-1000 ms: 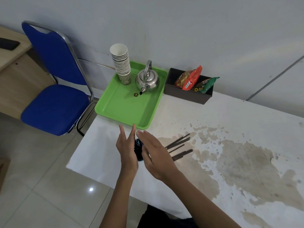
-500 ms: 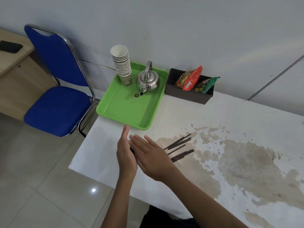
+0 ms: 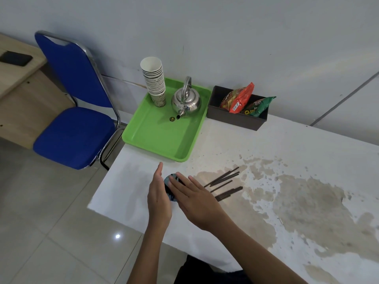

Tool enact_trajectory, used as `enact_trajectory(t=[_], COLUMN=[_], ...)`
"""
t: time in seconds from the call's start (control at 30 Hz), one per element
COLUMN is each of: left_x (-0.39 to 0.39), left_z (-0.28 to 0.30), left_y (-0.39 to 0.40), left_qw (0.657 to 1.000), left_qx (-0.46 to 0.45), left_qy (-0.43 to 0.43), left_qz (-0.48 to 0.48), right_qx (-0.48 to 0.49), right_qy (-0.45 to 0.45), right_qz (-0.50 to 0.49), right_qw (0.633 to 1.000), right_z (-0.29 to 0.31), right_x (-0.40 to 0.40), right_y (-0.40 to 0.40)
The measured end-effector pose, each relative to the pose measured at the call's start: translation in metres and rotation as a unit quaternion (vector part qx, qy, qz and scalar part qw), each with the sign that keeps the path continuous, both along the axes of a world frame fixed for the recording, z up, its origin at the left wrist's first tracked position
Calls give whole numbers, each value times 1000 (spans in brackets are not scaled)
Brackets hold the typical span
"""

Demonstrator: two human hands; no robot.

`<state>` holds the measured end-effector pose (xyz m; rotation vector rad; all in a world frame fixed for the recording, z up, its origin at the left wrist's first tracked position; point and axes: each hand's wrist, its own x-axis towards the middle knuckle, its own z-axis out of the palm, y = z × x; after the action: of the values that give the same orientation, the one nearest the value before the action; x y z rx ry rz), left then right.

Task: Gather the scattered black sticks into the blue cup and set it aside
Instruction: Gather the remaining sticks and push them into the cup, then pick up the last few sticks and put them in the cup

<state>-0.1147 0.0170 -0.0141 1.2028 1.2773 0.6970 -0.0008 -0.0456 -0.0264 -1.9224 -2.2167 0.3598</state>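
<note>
Near the bench's [image 3: 266, 152] left edge, towards its front, both hands stand close together with the cup [image 3: 169, 181] between them. The left hand [image 3: 158, 198] is set on edge, palm facing right, fingers straight and together, so its grip is fully open and clasps nothing; whether the palm touches the cup cannot be told. The right hand [image 3: 194, 198] lies flatter, fingers straight and slightly spread, reaching across from the right; its grip is open too, with the fingertips over the cup's right side. Only a small part of the cup shows between the hands: a blue rim with a dark inside. It seems to lie on its side, though that is not certain.

The sticks [image 3: 224, 186] lie loose on the bench just right of the right hand, in a rough fan pointing up and to the right, some on a brown stain.

At the bench's back left corner sits a green tray [image 3: 155, 140] carrying a stack of paper cups [image 3: 153, 80] and a steel kettle [image 3: 186, 100]. Just right of it, against the wall, a dark box [image 3: 235, 117] holds snack packets [image 3: 240, 98]. A blue chair [image 3: 71, 111] stands on the floor off the left edge.
</note>
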Motion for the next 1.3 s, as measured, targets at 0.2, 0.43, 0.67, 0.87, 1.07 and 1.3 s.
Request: enact_trajectory(t=[0.2,0.43,0.67,0.87,1.07,1.3], left_x=[-7,-4,49,102,107,106], left_z=[-15,7,41,4,-76,-122], left_y=[-3,-5,-20,-32,-51,-60], left_qw=[994,930,855,854,873,848], left_qx=[30,289,463,396,291,289], left_qy=[44,219,192,194,272,339], left_qz=[-99,-66,-132,-275,-280,-287], right_qx=[-12,17,-6,-123,-120,-104], right_qy=[8,109,221,283,275,256], right_qz=[22,-101,-335,-422,-400,-335], right_qw=[1000,989,916,852,866,901], right_z=[2,22,19,0,-33,-58], right_x=[1,14,78,133,144,133], right_y=[7,-13,-35,-55,-59,-51])
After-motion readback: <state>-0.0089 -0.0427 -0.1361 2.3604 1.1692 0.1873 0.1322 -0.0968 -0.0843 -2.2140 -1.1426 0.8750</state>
